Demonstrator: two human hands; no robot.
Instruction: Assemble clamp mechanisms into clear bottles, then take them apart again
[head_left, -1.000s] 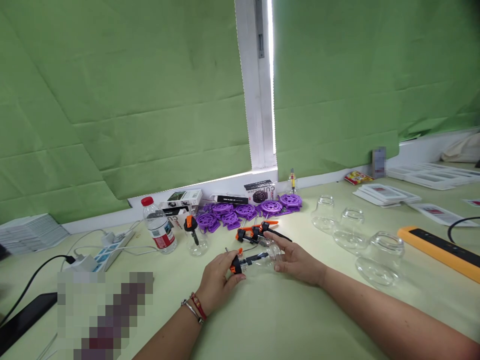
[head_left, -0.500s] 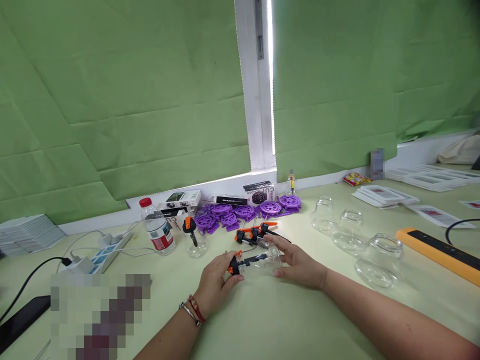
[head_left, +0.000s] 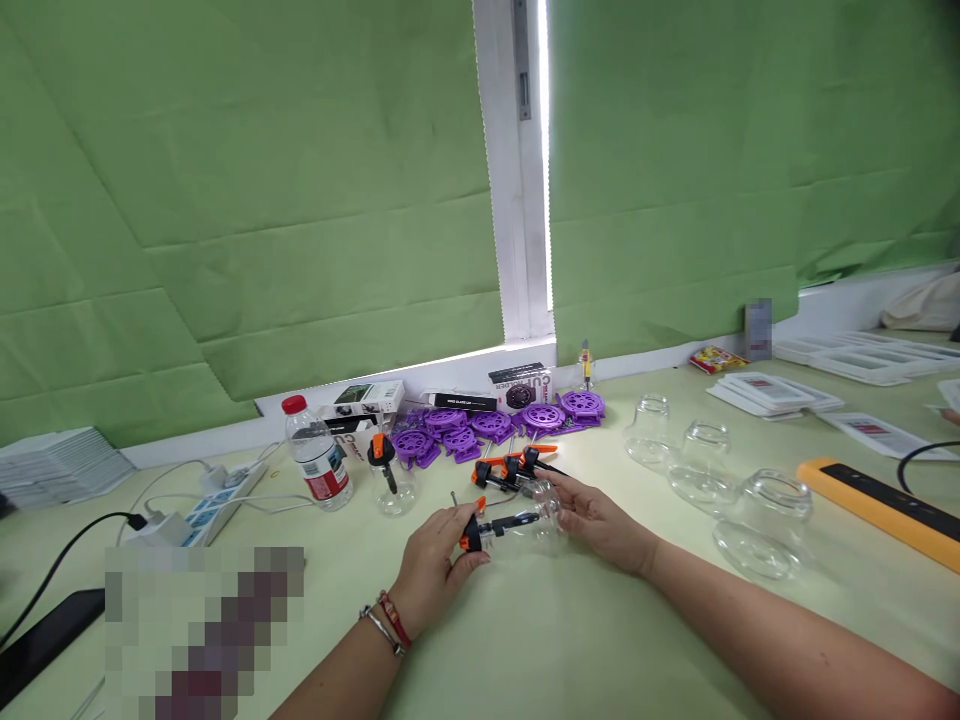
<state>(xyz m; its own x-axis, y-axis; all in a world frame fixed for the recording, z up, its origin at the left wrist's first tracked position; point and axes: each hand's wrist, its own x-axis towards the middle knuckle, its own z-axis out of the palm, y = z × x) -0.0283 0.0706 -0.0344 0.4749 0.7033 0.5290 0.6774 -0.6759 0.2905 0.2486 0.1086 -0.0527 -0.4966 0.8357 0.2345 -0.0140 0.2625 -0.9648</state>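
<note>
A clear glass bottle (head_left: pixel 521 542) lies on its side between my hands, its rounded base to the right. My left hand (head_left: pixel 436 562) is closed around its black-and-orange cap (head_left: pixel 470 537), from which a black stem reaches into the glass. At the other end, my right hand (head_left: pixel 604 522) grips the base with bent fingers. Just behind lie several loose black-and-orange caps (head_left: pixel 510 468) with thin stems. A similar capped glass bottle (head_left: pixel 390 485) stands upright to the left.
Three open glass bottles (head_left: pixel 769 525) stand on the right, beside an orange-and-black power strip (head_left: pixel 885 505). Purple plastic parts (head_left: pixel 491 427) and boxes (head_left: pixel 520 390) line the back. At left are a red-capped water bottle (head_left: pixel 319 465) and a white power strip (head_left: pixel 221 505). Another person's hand (head_left: pixel 951 415) shows at the right edge.
My right hand's fingers have shifted and drawn in around the bottle's base. My left hand stays on the cap. Another person's hand has appeared at the right edge.
</note>
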